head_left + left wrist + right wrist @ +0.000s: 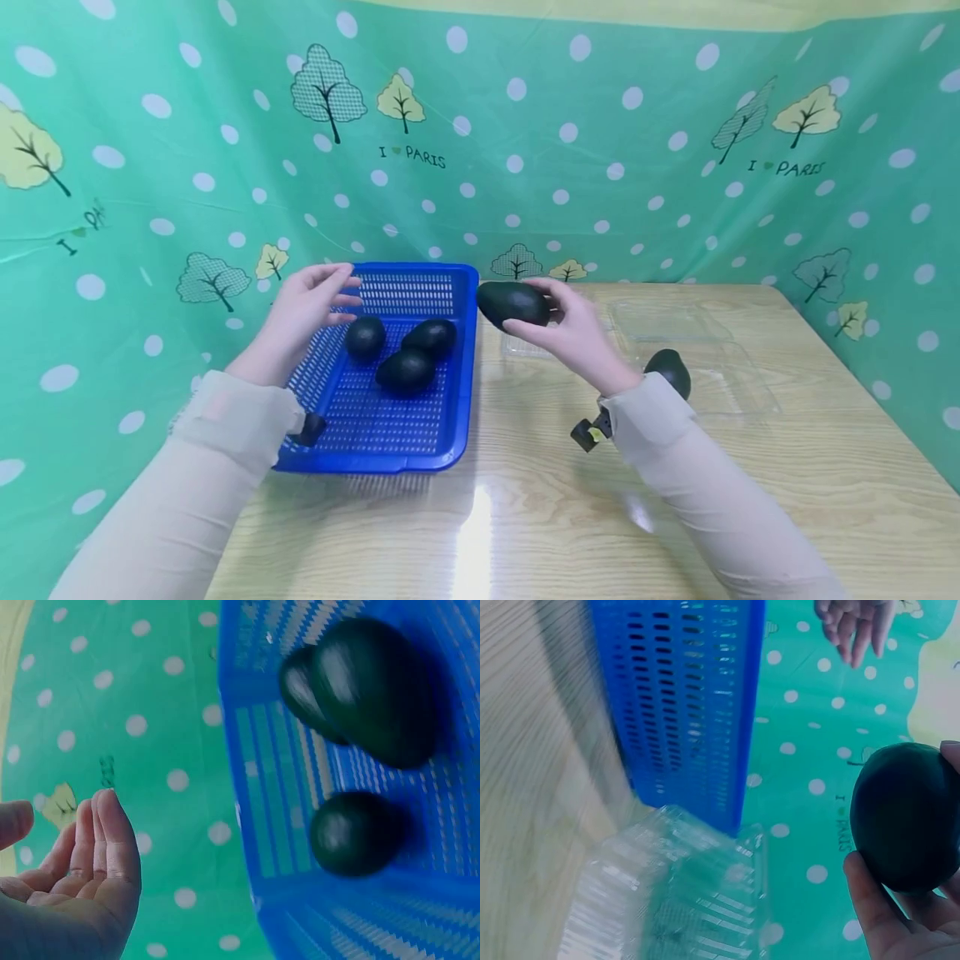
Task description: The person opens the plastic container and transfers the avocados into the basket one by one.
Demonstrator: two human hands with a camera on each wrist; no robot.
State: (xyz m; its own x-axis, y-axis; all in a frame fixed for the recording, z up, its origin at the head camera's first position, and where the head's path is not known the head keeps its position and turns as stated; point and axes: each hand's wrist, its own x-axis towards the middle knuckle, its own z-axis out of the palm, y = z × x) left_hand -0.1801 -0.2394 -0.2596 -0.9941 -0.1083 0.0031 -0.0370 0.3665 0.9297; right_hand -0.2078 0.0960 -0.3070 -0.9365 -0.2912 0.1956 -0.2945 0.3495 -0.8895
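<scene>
My right hand (573, 333) grips a dark green avocado (513, 304) above the table, just right of the basket's rim; the right wrist view shows the same avocado (906, 817) between thumb and fingers. Over the left side of the blue plastic basket (467, 400), my left hand (303, 304) hovers with nothing in it. Its fingers (112, 832) are loosely bent and apart from the thumb in the left wrist view. Inside the basket lie three avocados: one at left (365, 337), one at back right (431, 337) and one in front (406, 371).
Clear plastic containers (675, 321) stand on the wooden table (540, 517) at right. Another avocado (670, 372) is there, partly hidden behind my right forearm. One clear container (667, 900) is close to the basket. A green dotted curtain (480, 167) hangs behind and at both sides.
</scene>
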